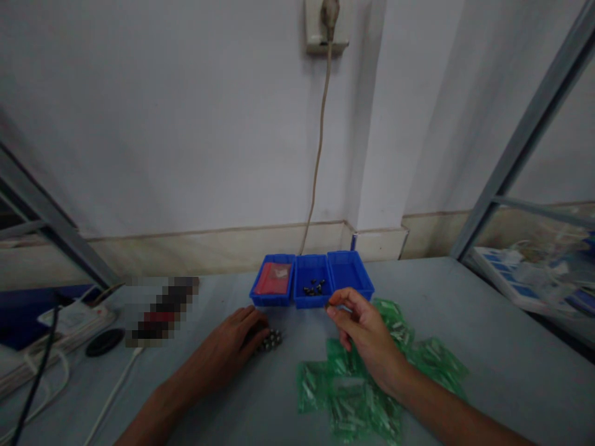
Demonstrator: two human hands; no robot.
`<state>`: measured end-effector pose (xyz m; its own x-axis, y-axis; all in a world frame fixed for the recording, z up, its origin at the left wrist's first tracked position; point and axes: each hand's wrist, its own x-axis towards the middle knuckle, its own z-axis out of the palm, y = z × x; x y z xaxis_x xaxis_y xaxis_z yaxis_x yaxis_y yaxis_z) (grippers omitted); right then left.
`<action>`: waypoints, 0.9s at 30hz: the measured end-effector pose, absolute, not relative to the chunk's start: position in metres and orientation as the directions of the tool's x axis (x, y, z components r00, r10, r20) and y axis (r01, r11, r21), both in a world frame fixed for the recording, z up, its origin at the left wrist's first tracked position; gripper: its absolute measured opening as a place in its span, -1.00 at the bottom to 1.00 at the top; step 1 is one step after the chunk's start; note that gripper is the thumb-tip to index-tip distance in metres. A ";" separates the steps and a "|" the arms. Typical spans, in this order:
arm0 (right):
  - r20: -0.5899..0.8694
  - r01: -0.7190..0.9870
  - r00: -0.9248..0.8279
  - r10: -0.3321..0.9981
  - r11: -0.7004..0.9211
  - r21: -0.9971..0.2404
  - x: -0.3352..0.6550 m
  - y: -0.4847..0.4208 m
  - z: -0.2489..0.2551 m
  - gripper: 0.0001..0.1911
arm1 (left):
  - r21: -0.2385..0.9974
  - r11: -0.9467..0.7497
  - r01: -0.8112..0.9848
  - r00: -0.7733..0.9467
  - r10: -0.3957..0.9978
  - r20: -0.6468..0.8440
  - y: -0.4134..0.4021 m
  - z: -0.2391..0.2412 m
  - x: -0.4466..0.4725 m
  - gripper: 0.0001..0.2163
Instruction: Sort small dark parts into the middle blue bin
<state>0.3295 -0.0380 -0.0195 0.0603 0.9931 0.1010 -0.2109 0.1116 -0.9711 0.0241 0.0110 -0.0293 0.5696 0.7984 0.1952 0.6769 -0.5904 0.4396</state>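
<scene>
My left hand (239, 339) rests on the table with bent fingers, thumb and forefinger apart, beside a cluster of small round metal pieces (273, 339). Part of that cluster is hidden behind the thumb. In front of the blue trays, my right hand (360, 322) pinches a small dark piece (329, 305) between thumb and forefinger; its exact kind is too small to make out. The middle blue tray (312, 263) holds several small dark metal parts (315, 288). Beneath and around my right hand lie several green-tinted clear bags (312, 385) with pale and metallic parts inside.
The left blue tray (260, 300) contains a red packet (272, 282); the right blue tray (348, 267) stands beside the middle one. A pixelated object (160, 316) with a white cable (114, 393) and a black disc (105, 342) lie left. Behind is a wall with a plugged-in cord (320, 136).
</scene>
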 end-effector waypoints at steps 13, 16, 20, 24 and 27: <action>0.045 -0.233 0.025 0.999 0.050 -0.971 0.327 -0.038 -0.017 -0.49 | 0.433 -0.565 0.702 0.570 0.811 0.134 0.009 -0.026 0.026 -0.74; 0.000 -0.271 0.016 1.000 0.005 -0.963 0.327 -0.037 -0.019 -0.44 | 0.442 -0.564 0.697 0.573 0.810 0.129 0.009 -0.026 0.025 -0.74; -0.053 -0.303 0.034 0.998 -0.040 -0.952 0.326 -0.037 -0.019 -0.36 | 0.437 -0.569 0.696 0.570 0.809 0.145 0.009 -0.026 0.025 -0.74; -0.087 -0.314 0.040 0.995 -0.070 -0.947 0.325 -0.039 -0.015 -0.30 | 0.434 -0.561 0.705 0.569 0.813 0.127 0.010 -0.027 0.025 -0.72; -0.098 -0.318 0.044 0.994 -0.080 -0.945 0.324 -0.039 -0.013 -0.29 | 0.431 -0.564 0.704 0.573 0.810 0.124 0.011 -0.028 0.024 -0.72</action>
<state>0.3243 -0.0392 -0.0130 0.0436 0.9942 -0.0984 -0.3181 -0.0796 -0.9447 0.0241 0.0110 -0.0281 0.5727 0.8103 0.1245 0.7045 -0.5641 0.4308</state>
